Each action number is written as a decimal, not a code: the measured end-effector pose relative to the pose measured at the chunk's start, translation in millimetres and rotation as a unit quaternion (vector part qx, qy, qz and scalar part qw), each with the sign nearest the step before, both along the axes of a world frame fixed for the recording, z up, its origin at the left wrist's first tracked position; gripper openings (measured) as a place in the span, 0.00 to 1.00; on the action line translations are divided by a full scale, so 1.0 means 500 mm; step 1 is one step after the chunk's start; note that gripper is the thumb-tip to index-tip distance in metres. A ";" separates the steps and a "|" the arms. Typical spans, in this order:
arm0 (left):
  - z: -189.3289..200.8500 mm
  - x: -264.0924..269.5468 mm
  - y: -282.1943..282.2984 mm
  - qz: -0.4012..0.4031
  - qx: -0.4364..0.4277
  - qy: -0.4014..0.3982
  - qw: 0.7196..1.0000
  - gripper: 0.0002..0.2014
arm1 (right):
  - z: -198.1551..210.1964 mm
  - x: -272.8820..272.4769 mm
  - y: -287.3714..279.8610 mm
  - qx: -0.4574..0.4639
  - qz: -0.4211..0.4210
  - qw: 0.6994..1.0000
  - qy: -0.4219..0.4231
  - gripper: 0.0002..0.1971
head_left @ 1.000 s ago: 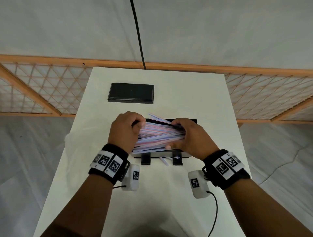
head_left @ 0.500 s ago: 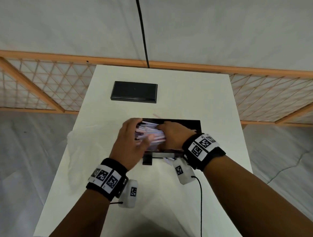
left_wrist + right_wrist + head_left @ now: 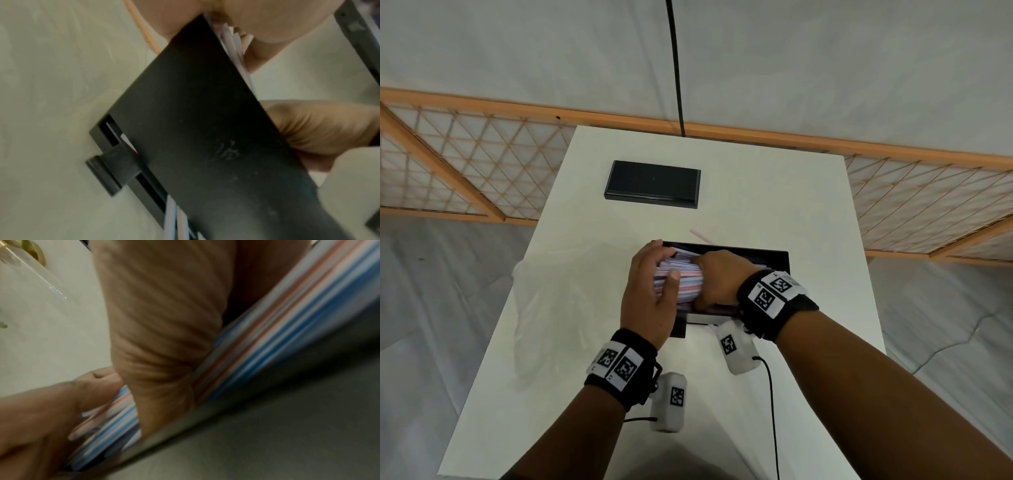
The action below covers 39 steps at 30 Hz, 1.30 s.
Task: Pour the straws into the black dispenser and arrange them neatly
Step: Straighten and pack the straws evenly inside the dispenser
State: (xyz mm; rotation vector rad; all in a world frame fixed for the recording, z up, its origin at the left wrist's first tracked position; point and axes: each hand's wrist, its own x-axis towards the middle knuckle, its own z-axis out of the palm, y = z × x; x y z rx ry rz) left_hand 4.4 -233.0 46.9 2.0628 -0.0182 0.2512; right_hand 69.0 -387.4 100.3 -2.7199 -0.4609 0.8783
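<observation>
Hands meet over the straws [image 3: 681,279]: left hand [image 3: 649,298] cups the bundle's end, thumb across it, squaring the ends; right hand [image 3: 717,279] clasps the middle, seating the bundle inside the black dispenser [image 3: 779,262] on the table [image 3: 791,212].

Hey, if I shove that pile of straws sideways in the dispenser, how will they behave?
The straws look thin and light, so they would probably slide and fan out rather than move as one block. One stray straw already lies outside the dispenser, so loose ones may escape. The left hand and right hand bracketing the pile should help.
</observation>
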 end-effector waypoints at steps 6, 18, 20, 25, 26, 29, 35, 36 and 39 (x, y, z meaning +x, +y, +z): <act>0.010 0.004 0.007 -0.007 0.049 -0.019 0.999 0.16 | 0.025 -0.001 0.009 -0.024 0.000 1.000 0.008 0.25; 0.015 0.004 0.022 0.006 -0.075 -0.018 0.997 0.17 | 0.056 -0.051 0.057 -0.159 -0.008 0.977 -0.139 0.16; 0.018 0.006 0.014 0.018 -0.077 -0.016 0.997 0.14 | 0.059 -0.058 0.062 -0.161 -0.013 0.975 -0.153 0.16; 0.017 0.010 -0.004 0.098 -0.056 -0.009 0.994 0.07 | 0.075 -0.077 0.078 -0.163 -0.016 0.968 -0.190 0.15; 0.014 0.012 -0.004 0.105 -0.060 -0.007 0.993 0.06 | 0.079 -0.078 0.082 -0.170 -0.013 0.967 -0.188 0.16; 0.005 0.014 -0.002 0.109 -0.081 0.010 0.991 0.06 | 0.090 -0.077 0.094 -0.193 0.007 0.964 -0.183 0.19; 0.007 0.006 -0.016 0.126 -0.120 0.017 0.985 0.09 | 0.085 -0.064 0.096 -0.189 0.040 0.960 -0.203 0.14; 0.006 0.006 -0.017 0.122 -0.109 0.009 0.986 0.08 | 0.073 -0.063 0.088 -0.175 0.028 0.963 -0.202 0.14; 0.001 0.009 -0.019 0.088 -0.038 -0.003 0.995 0.14 | 0.013 -0.065 0.053 -0.098 -0.001 0.974 -0.203 0.26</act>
